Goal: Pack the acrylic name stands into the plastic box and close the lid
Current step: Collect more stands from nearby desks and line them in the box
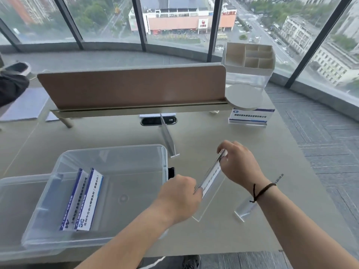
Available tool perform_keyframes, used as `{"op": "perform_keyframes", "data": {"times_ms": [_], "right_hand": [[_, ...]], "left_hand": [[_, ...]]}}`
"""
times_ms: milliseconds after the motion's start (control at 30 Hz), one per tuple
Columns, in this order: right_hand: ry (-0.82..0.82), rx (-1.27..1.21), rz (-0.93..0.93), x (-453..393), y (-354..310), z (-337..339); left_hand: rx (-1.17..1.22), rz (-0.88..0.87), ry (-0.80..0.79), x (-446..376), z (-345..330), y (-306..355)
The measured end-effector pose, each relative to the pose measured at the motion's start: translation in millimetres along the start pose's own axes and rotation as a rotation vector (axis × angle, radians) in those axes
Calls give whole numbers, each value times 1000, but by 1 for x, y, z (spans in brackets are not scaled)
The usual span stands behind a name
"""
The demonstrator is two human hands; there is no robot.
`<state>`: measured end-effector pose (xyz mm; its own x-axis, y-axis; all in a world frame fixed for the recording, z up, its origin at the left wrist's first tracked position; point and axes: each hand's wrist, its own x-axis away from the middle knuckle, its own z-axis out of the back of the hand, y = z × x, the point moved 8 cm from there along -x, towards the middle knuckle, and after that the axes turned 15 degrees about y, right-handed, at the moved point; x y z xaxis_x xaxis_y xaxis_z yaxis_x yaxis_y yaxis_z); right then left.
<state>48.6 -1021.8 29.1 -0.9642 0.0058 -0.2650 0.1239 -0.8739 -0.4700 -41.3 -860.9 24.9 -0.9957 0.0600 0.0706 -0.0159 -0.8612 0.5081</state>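
Your two hands hold one acrylic name stand (210, 176) between them, lifted just right of the plastic box (108, 158). Your left hand (179, 195) pinches its near end, and your right hand (238, 164) grips its far end from above, fingers curled over the top edge. The box sits open at the near left of the bench (252, 144), with two name stands (83, 200) leaning side by side inside it, toward its left. The lid (11, 206) lies under and to the left of the box. More stands are on the bench: one edge-on stand (168, 137) just beyond the box, one clear stand (246, 209) near your right wrist, and one printed stand (249, 117) at the far right, below a round white disc (243, 97).
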Motion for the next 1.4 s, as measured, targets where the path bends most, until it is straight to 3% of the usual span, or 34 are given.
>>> {"op": "perform_keyframes", "data": {"times_ms": [233, 467, 667, 833, 1033, 1233, 1400], "right_hand": [[93, -55, 182, -24, -111, 12], [-8, -124, 298, -23, -213, -40], [-188, -145, 363, 0, -265, -122], [-382, -91, 276, 26, -259, -200], [-500, -66, 111, 51, -241, -264], [-569, -116, -56, 58, -225, -286], [-688, -365, -320, 70, -214, -285]], "left_hand": [[146, -9, 47, 8, 82, -37], [199, 118, 62, 32, 135, -112], [124, 232, 13, 56, 128, -188], [117, 394, -107, 68, 76, -249], [10, 425, -256, 63, 22, -282], [-24, 401, -301, 59, 5, -291], [44, 390, -319, 56, 0, -297]]}}
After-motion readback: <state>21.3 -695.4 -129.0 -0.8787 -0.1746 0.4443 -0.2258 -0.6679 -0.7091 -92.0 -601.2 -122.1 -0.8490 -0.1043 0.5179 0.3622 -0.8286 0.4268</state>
